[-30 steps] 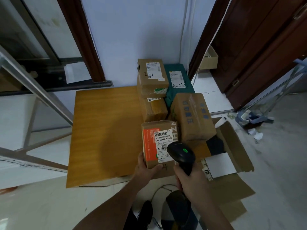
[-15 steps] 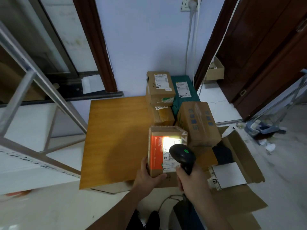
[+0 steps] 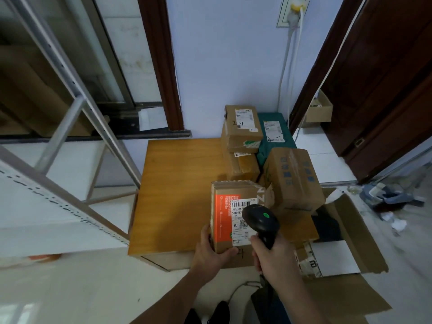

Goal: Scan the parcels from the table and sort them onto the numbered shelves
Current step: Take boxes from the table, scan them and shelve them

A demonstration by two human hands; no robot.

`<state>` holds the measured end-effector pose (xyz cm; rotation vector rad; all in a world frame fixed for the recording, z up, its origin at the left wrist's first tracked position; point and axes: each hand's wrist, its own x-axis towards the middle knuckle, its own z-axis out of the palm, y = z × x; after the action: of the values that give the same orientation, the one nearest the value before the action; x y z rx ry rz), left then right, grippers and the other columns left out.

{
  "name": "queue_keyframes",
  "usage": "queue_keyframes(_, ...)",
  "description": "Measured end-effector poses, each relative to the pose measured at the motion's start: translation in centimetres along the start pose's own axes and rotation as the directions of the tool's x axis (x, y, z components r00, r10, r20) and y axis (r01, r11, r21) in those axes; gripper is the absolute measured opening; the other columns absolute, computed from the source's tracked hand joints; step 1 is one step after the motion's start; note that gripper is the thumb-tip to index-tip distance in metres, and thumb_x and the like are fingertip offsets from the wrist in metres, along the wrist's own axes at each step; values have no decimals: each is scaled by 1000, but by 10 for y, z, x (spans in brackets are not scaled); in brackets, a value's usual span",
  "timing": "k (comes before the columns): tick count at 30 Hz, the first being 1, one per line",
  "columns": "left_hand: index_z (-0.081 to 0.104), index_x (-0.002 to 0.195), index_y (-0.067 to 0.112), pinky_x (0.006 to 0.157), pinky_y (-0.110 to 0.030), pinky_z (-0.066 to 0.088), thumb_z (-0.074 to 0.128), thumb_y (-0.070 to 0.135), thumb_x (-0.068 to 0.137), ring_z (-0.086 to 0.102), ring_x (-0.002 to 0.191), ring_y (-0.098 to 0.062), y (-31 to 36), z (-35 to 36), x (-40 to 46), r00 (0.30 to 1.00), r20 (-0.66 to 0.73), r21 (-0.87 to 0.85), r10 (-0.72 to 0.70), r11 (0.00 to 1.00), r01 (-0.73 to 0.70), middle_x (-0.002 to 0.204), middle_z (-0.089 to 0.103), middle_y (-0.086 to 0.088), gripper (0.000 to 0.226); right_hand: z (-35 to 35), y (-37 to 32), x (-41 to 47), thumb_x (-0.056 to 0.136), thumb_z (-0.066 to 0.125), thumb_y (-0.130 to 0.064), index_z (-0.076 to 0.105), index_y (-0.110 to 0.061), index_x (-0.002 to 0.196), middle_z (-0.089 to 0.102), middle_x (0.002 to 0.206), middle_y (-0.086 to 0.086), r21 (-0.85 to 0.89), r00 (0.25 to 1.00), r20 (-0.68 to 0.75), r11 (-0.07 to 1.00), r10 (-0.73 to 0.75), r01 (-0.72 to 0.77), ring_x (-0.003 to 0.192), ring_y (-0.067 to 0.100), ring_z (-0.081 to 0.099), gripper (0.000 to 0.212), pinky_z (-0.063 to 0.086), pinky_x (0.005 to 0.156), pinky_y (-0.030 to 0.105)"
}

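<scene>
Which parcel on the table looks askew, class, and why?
The taped brown box at the table's right edge sits tilted, leaning on other parcels rather than lying flat. The rest look squarely stacked.

Held parcel (image 3: 236, 216) centre frame: brown cardboard, orange panel, white label with black barcode; scanner (image 3: 260, 220) black, green dot on top; table (image 3: 177, 190) honey-orange wood grain; upper-centre box (image 3: 242, 127) brown, black "2-4" handwritten; parcel (image 3: 275, 132) beside it teal, white label; right box (image 3: 294, 178) brown, blue print; wall (image 3: 229, 54) pale blue
</scene>
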<state>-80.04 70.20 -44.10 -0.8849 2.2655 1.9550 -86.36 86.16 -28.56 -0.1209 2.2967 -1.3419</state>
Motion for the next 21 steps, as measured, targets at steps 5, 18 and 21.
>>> queue_keyframes(5, 22, 149, 47, 100, -40, 60, 92, 67, 62, 66, 119, -6, -10, -20, -13, 998, -53, -47, -40, 998, 38, 128, 66, 18, 113, 17, -12, -7, 97, 64, -23, 60, -14, 88, 59, 55, 0, -76, 997, 78, 997, -6, 12, 45, 6, 57, 13, 45, 46, 17)
queue_keyframes(18, 38, 139, 36, 76, -12, 55, 96, 34, 73, 68, 101, 10, -45, -115, -89, 944, -309, -223, -113, 974, 43, 125, 68, 12, 88, 112, -61, -64, 95, 65, -24, 60, -13, 85, 60, 52, 1, -184, 941, 332, 974, -62, 129, 45, 11, 58, 16, 47, 49, 25)
queue_keyframes(21, 47, 131, 29, 75, -13, 55, 94, 13, 76, 73, 97, 4, -56, -147, -120, 918, -375, -298, -131, 954, 14, 114, 75, 8, 73, 148, -71, -88, 92, 65, -29, 61, -16, 85, 63, 56, 2, -216, 910, 405, 959, -84, 185, 46, 11, 61, 16, 50, 53, 28)
